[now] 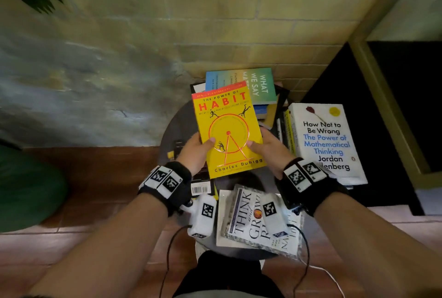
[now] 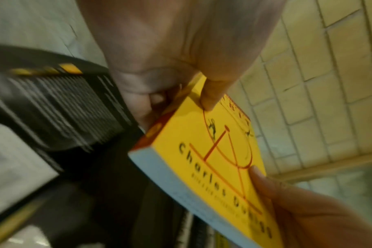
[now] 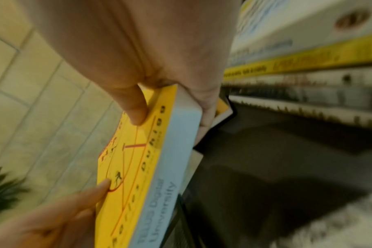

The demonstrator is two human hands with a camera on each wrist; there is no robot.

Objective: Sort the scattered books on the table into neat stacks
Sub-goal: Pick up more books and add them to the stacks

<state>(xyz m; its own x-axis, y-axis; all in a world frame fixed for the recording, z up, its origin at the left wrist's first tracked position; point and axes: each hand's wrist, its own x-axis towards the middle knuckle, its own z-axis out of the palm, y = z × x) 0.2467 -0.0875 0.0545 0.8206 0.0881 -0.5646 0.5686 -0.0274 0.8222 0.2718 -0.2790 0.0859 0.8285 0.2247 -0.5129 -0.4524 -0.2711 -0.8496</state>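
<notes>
I hold one yellow book point(image 1: 229, 130) in both hands, lifted clear above the round table point(image 1: 172, 125), cover up and a little tilted. My left hand point(image 1: 197, 151) clamps its left edge, thumb point(image 2: 210, 95) pressed on the cover and the other fingers curled underneath. My right hand point(image 1: 267, 149) grips the right edge the same way, thumb point(image 3: 132, 107) on top and fingers under the back. In the right wrist view the page edge shows pale with printed letters on it.

Under and around the yellow book I count these books on the table. At the far side, one pile topped by a green-blue book point(image 1: 248, 85), with at least three more beneath it; their edges are too jumbled to count surely. At the right, one white book point(image 1: 327, 140) lies on top of a stack, with a yellow spine point(image 1: 290, 130) and at least one more spine showing beside it. Nearest me lies one grey book point(image 1: 248, 218), flat, partly covered by my wrist gear. At the left, one black book point(image 1: 201, 184) lies flat with its barcode up, partly hidden by my left wrist.

Two wrist bands with square markers sit on my arms. A brick wall point(image 1: 215, 22) stands behind the table.
</notes>
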